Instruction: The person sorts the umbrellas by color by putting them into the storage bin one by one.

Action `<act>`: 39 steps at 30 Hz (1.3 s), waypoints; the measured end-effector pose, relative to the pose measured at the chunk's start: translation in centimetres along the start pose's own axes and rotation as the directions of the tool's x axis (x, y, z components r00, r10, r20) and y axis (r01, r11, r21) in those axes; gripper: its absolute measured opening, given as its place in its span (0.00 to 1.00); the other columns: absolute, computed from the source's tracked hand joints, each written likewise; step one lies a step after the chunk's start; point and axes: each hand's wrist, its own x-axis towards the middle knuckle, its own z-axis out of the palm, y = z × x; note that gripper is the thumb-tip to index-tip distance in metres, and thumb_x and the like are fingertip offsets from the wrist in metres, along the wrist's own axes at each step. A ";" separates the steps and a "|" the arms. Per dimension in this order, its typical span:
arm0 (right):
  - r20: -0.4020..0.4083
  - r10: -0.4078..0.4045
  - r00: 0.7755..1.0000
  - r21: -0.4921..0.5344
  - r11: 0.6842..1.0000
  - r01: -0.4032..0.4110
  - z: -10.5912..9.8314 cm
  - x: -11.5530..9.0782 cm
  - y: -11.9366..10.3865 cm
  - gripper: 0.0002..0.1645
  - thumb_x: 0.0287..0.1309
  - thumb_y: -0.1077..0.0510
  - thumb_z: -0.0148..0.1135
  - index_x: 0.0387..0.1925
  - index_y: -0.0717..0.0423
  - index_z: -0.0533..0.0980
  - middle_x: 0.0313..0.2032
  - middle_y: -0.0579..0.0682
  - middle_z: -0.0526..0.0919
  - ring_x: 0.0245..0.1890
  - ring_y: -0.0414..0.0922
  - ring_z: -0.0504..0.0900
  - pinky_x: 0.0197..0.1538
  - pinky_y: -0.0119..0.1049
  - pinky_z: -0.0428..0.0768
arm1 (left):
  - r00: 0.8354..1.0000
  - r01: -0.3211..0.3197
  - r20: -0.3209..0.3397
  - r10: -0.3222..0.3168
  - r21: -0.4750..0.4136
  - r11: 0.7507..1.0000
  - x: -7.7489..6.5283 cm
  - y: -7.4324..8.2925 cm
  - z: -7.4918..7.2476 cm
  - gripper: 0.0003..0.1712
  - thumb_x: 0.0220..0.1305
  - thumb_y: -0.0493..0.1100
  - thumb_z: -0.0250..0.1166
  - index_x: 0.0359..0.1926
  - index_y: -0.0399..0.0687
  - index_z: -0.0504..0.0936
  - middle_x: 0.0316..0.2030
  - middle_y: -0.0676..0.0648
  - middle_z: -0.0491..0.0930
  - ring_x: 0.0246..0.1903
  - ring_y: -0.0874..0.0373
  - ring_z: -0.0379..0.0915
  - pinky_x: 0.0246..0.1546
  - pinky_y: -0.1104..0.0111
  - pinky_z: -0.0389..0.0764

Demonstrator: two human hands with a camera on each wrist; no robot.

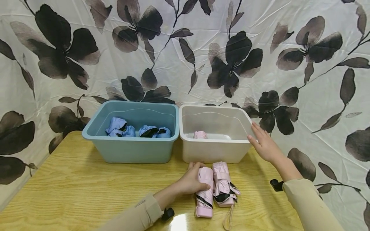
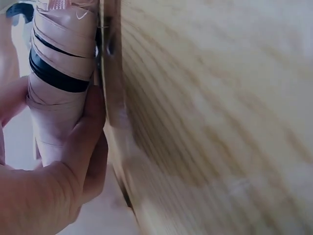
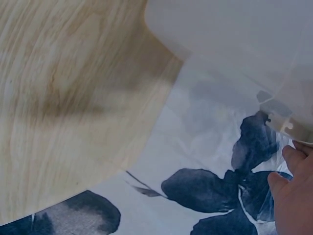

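Note:
My left hand grips a folded pink umbrella that lies on the table in front of the white bin. In the left wrist view, thumb and fingers curl round the same umbrella, which has a black stripe across it. Right beside it lies a second pink folded umbrella, its black underside partly showing and a wrist loop trailing from its end. Fairly straight fingers of my right hand touch the right rim of the white bin. Inside that bin sits a pink bundle, partly hidden by the front wall.
A blue-green bin stands left of the white one, their rims nearly touching. Blue folded umbrellas lie inside it. The wooden table ends at a floral curtain behind and on the right.

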 end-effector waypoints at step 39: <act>0.001 0.017 1.000 0.017 1.000 -0.017 0.2 0.0 0.3 0.43 0.82 0.41 0.41 0.81 0.67 0.49 0.81 0.65 0.47 0.79 0.67 0.47 0.77 0.66 0.44 | 0.925 -0.331 -0.241 0.294 -0.128 0.935 1.7 11.1 -7.7 0.41 0.54 0.31 0.76 0.69 0.43 0.70 0.61 0.39 0.61 0.58 0.47 0.66 0.59 0.56 0.75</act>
